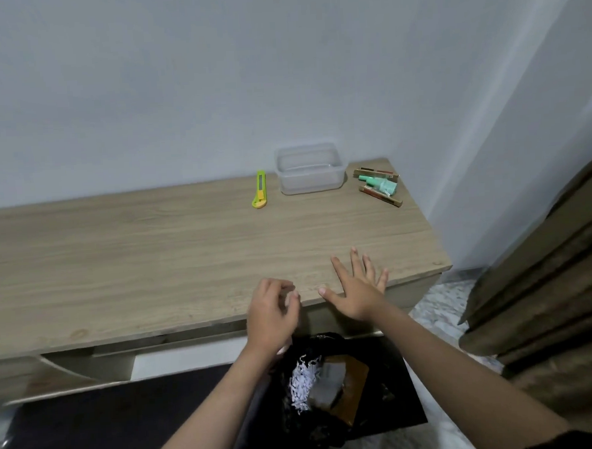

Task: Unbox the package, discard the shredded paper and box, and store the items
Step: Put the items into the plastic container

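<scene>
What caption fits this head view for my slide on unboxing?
Box and shredded paper binned; unpacked items wait beside empty container.

At the back of the desk (152, 252) a container (309, 170) stands between a cutter (259, 190) on its left and small items (379, 185) on its right, while below the front edge a bag (382, 384) holds shredded paper (304, 383) beside a box (344, 386).

White shredded paper (304, 381) and the brown box (344, 391) are lying in the black bag; green and brown items (380, 185) are sitting beside an empty clear container (309, 170).
</scene>
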